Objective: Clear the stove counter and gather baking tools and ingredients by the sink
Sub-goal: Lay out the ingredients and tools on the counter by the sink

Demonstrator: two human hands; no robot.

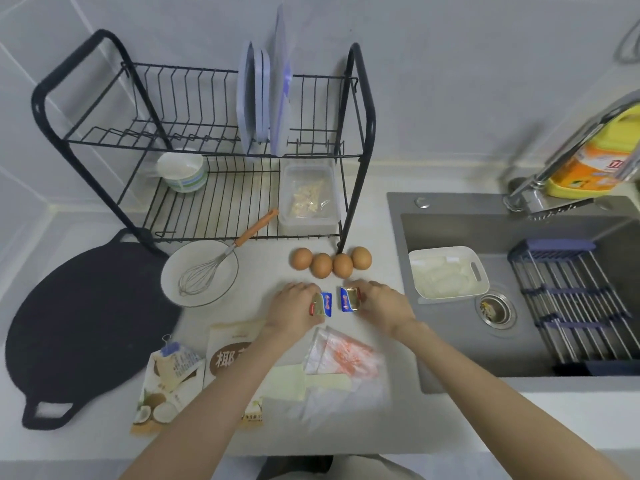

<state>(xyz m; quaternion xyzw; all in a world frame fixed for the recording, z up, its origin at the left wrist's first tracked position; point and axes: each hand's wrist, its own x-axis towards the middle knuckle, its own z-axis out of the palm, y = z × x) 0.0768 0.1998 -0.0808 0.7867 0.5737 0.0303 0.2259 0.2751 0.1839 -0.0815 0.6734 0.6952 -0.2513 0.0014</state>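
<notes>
Forearms [214,407] cross counter [263,271] front edge. Left hand [294,308] pinches crinkled foil butter pat [322,304]; right hand [381,303] pinches second pat [349,298], mid-counter, just apart. Four smooth brown eggs [331,262] behind; wire whisk [199,275] in round white bowl [221,289].

Four brown eggs [302,258], two foil-wrapped butter packets [349,298], two coconut bags [166,386], two bowls [166,282], one whisk [199,278], one black griddle pan [86,323], one dish rack [207,133], one yellow detergent bottle [595,168].
</notes>
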